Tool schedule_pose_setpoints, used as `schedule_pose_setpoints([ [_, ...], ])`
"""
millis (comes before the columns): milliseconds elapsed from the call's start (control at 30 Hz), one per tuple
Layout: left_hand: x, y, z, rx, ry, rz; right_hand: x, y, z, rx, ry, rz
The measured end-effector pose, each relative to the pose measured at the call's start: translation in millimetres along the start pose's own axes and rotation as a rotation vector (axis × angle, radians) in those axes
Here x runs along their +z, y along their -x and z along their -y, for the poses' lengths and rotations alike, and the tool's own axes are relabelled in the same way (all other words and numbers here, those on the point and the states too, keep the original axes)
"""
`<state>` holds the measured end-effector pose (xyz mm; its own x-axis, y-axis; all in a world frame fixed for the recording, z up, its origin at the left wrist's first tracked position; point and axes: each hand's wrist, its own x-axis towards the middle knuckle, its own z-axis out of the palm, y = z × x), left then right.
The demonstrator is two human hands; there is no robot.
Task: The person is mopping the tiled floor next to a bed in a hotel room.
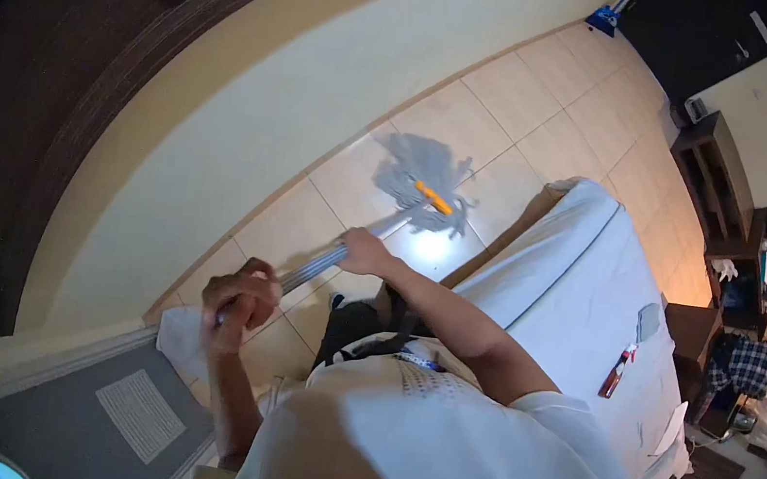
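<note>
A string mop with grey strands and an orange clamp [433, 198] lies with its head on the tiled floor, between the wall and the bed. Its striped, silvery handle slants down toward my body. My right hand [365, 252] is wrapped round the handle partway along. Nearer the handle's upper end, my left hand [241, 298] curls about it, somewhat smeared by motion. The mop strands are spread out and slightly blurred.
To the right stands a bed with a white sheet [556, 264], a red-brown bottle [617, 372] lying on it. A cream wall [254, 114] runs along the left. Beyond are a dark door [706, 35], a blue object [604, 20] and a wooden shelf unit [721, 174]. A grey panel [100, 406] is lower left.
</note>
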<state>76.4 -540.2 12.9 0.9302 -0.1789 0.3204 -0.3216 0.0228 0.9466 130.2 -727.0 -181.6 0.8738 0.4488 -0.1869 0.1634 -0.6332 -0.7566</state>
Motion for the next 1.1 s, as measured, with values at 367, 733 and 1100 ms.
schedule_pose_setpoints([
  [367, 91.3, -40.5, 7.1, 0.084, 0.046, 0.147, -60.5, 15.4, -56.9, 0.006, 0.016, -0.18],
  [733, 159.8, -98.7, 16.8, -0.009, 0.13, 0.248, -120.1, 35.8, -109.6, 0.17, -0.024, -0.244],
  [1100, 201.3, -179.9, 71.2, 0.065, 0.21, 0.352, -184.2, 19.6, -172.3, 0.217, 0.056, -0.388],
])
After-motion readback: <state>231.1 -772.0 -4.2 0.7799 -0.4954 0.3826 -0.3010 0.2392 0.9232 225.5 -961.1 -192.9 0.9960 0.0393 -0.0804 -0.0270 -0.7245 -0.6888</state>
